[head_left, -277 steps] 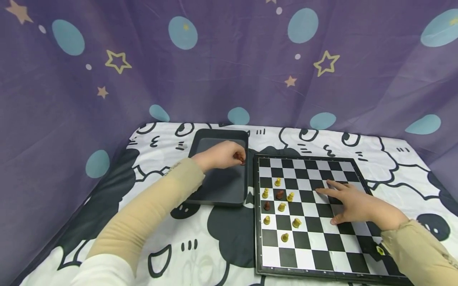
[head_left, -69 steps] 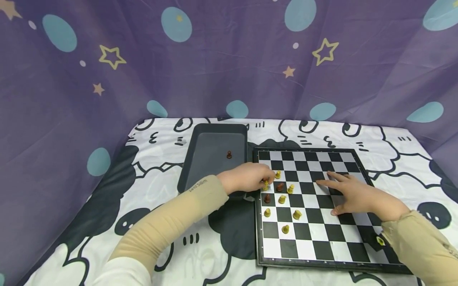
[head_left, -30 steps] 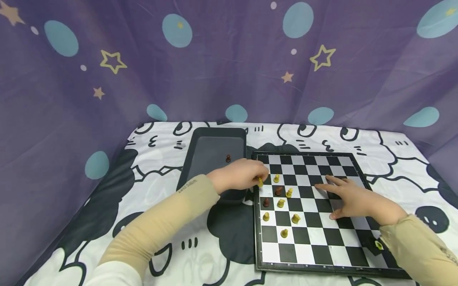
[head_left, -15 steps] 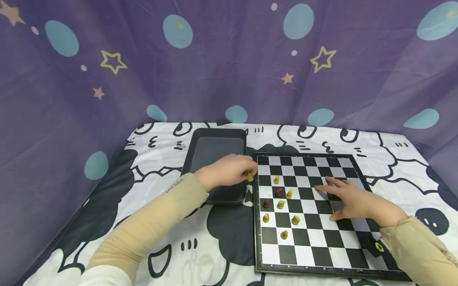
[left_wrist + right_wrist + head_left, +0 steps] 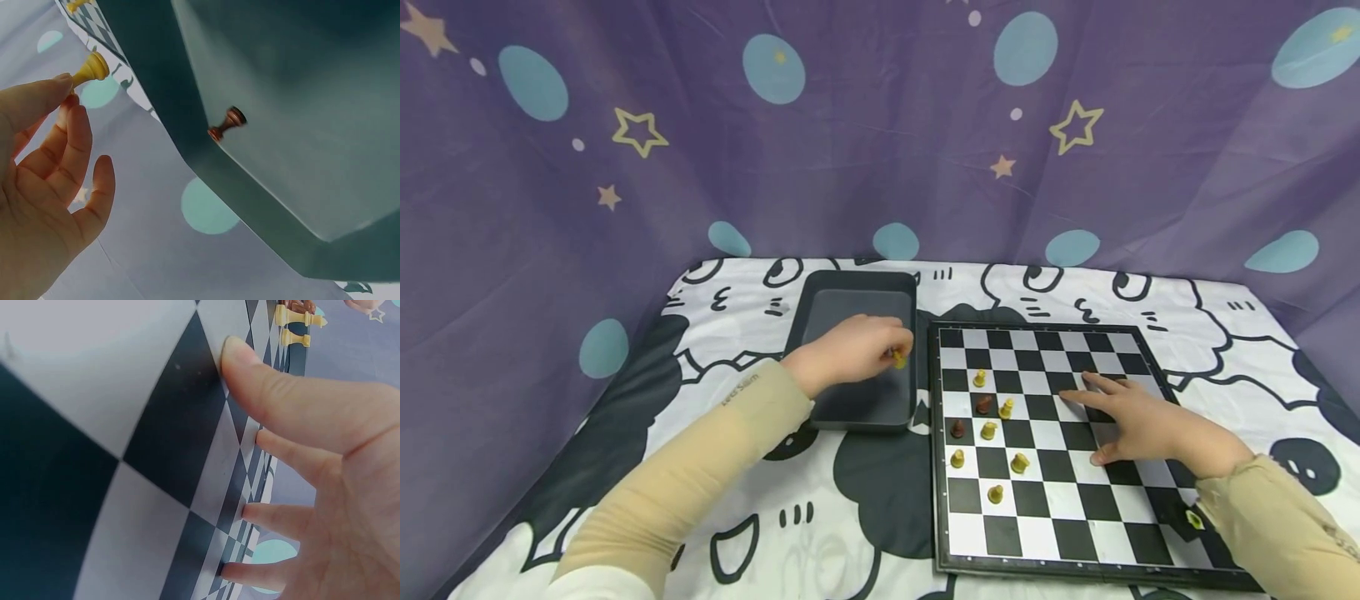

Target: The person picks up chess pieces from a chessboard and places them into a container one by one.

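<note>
Between thumb and fingertips, my left hand (image 5: pixel 859 350) pinches a yellow chess piece (image 5: pixel 92 67) above the dark grey tray (image 5: pixel 863 417). A dark red chess pawn (image 5: pixel 227 124) lies or stands in that tray, seen in the left wrist view; in the head view my hand hides it. My right hand (image 5: pixel 1150 425) rests with spread fingertips on the right part of the chessboard (image 5: pixel 1067 504). On the board's left side stand several yellow pieces, such as a yellow piece (image 5: pixel 1019 462), and two dark red pieces, one a red piece (image 5: pixel 957 428).
The tray stands left of the board, with a narrow gap between them. A small black and yellow-green item (image 5: pixel 1193 520) lies at the board's lower right, by the right sleeve. Behind the cartoon-print cloth (image 5: pixel 775 500) hangs a purple curtain (image 5: pixel 865 150).
The left hand set a dark red pawn in the tray, then took a yellow piece from the board's left edge and carried it left over the tray. The right hand stayed put.
</note>
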A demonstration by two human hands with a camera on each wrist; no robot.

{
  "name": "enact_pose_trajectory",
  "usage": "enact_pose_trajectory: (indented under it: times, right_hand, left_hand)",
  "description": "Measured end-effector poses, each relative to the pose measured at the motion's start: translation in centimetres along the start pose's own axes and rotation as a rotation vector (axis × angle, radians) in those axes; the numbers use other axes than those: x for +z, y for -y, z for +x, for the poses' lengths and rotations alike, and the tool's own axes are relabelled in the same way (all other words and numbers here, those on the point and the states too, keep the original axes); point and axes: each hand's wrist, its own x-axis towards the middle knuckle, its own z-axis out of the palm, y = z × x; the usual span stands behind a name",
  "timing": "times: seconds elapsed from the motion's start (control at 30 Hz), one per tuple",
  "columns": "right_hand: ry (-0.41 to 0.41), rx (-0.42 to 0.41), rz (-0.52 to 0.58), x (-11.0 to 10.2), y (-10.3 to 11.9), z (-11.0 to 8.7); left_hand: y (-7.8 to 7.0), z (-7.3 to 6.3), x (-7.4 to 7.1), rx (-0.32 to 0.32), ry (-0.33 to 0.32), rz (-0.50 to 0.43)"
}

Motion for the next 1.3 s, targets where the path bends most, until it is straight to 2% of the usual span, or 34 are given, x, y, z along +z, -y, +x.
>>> enact_pose_trajectory:
  times: [0.53, 0.73, 1.03, 1.3]
  right_hand:
    - [0.004, 0.002, 0.002, 0.1, 0.0, -0.1]
    - [-0.002, -0.008, 0.001, 0.1, -0.1, 0.0]
    - [-0.003, -0.012, 0.001, 0.0, -0.1, 0.0]
    - [0.006, -0.003, 0.013, 0.0, -0.1, 0.0]
  left_hand:
    - [2.8, -1.2, 0.1, -0.064, -0.03, 0.03]
    - [3.9, -1.2, 0.4, -0.124, -0.032, 0.016]
    - [6.0, -0.1, 0.9, -0.205, 0.019, -0.034]
    - [6.7, 0.8, 1.0, -0.267, 0.076, -0.008]
